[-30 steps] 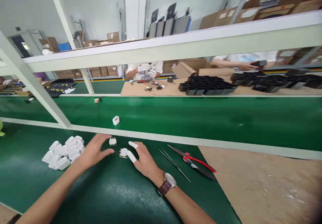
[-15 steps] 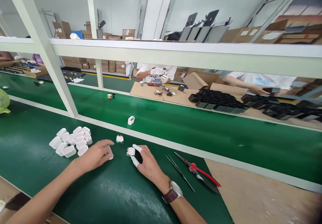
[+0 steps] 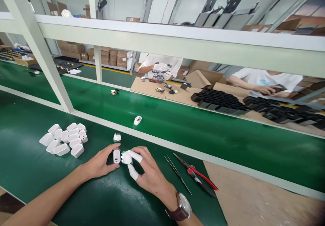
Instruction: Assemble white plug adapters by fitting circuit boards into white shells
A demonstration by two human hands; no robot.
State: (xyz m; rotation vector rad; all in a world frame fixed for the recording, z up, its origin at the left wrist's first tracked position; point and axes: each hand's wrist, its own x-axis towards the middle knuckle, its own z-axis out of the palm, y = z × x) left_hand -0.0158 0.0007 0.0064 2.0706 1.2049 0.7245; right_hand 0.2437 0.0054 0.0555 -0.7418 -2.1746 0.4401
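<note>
Left hand (image 3: 101, 164) pinches white charger shell (image 3: 116, 156) upright on green bench (image 3: 27, 161). Right hand (image 3: 149, 176), cots on thumb and forefinger, grips charger core (image 3: 125, 157), touching shell's side. Spare core (image 3: 117, 137) just behind. Empty shells pile (image 3: 64, 139) left. Tweezers (image 3: 177, 174), red-handled pliers (image 3: 198, 176) right.

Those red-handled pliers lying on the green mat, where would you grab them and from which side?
By the two handles, from the right. The pliers lie flat, pointed nose aimed up-left and handles splayed toward the cardboard sheet. A hand coming from there closes around both handles, clear of the tweezers lying close on their left.
</note>
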